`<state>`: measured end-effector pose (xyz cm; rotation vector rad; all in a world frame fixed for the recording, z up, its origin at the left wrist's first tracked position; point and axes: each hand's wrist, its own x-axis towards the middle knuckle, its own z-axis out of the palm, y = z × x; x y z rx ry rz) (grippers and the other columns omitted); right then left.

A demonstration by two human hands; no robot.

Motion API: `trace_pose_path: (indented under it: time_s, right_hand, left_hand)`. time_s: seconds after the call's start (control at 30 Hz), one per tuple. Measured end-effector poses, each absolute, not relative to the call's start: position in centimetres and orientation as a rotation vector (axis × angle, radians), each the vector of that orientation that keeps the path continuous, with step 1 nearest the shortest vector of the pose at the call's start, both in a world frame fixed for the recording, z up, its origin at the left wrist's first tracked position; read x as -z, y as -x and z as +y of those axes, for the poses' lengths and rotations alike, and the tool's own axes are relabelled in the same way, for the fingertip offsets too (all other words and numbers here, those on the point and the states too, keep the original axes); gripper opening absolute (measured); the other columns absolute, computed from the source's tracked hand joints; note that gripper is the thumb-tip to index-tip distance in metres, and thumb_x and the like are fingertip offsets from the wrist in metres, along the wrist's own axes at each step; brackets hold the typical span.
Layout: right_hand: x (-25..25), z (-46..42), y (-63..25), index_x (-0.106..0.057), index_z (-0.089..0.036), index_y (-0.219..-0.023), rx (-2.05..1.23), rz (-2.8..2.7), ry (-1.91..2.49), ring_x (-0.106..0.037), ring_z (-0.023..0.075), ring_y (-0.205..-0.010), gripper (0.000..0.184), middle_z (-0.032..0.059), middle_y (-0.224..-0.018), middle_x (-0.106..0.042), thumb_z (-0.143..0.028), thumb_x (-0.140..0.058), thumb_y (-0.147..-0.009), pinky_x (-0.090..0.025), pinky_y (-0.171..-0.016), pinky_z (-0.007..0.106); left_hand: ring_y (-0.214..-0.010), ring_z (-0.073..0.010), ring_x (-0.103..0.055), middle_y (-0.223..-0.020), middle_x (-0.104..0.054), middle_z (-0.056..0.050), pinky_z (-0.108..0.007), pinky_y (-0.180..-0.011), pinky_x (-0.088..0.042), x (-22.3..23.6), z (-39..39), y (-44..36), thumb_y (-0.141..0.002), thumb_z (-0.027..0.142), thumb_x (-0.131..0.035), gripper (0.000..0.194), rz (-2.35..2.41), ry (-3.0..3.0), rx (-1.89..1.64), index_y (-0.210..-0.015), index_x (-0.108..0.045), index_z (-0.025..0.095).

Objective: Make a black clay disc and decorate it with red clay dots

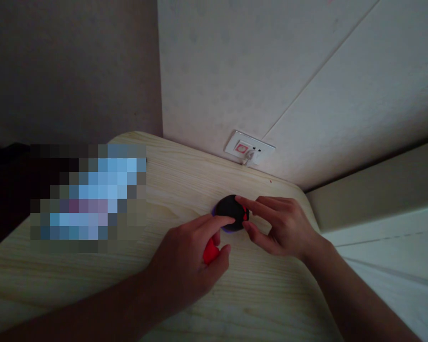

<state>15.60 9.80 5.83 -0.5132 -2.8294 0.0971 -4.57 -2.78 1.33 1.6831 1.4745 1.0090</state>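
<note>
A flat, rounded black piece (228,211) with a bluish-purple lower rim lies on the pale wooden tabletop (185,190). Along its right edge shows a small red bit (245,214). My right hand (287,225) has its index finger and thumb curled against that edge, one on each side of the red bit. Tucked in the curled fingers of my left hand (189,259) is a soft-looking red lump (210,251), partly hidden. The left index finger reaches out over the near side of the black piece and seems to touch it.
A blurred, bluish lit object (103,185) stands on the left of the tabletop. Behind the table's far edge, a wall socket (249,147) holds a white plug. A pale panel-like surface (378,204) borders the right. One tiny red speck (270,181) lies near the wall.
</note>
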Motion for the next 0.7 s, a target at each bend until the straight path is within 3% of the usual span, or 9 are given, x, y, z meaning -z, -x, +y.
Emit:
trace_pose_path:
  time_s: [0.37, 0.7]
  right_hand:
    - [-4.8, 9.4, -16.7, -0.057, -0.007, -0.14, -0.083, -2.782, 0.504, -0.062, 0.0165, -0.056, 0.049, 0.0036, -0.073, -0.067, -0.032, -0.055, -0.097, -0.045, -0.054, 0.029]
    - [-4.9, 9.2, -16.8, -0.063, -0.004, -0.132, -0.114, -2.762, 0.51, -0.06, 0.0175, -0.055, 0.045, 0.0054, -0.071, -0.066, -0.031, -0.056, -0.097, -0.044, -0.052, 0.03]
  left_hand:
    - [-0.076, -0.0171, -0.064, -0.088, -0.067, 0.001, -0.033, -0.075, -0.05, -1.3, -2.7, 4.5, -0.086, 0.019, -0.061, 0.04, 1.477, -1.688, -1.037, -0.126, -0.065, 0.022]
    - [-0.076, -0.0177, -0.064, -0.086, -0.066, 0.0, -0.034, -0.074, -0.05, -1.2, -2.8, 4.5, -0.087, 0.021, -0.06, 0.038, 1.471, -1.695, -1.032, -0.125, -0.065, 0.021]
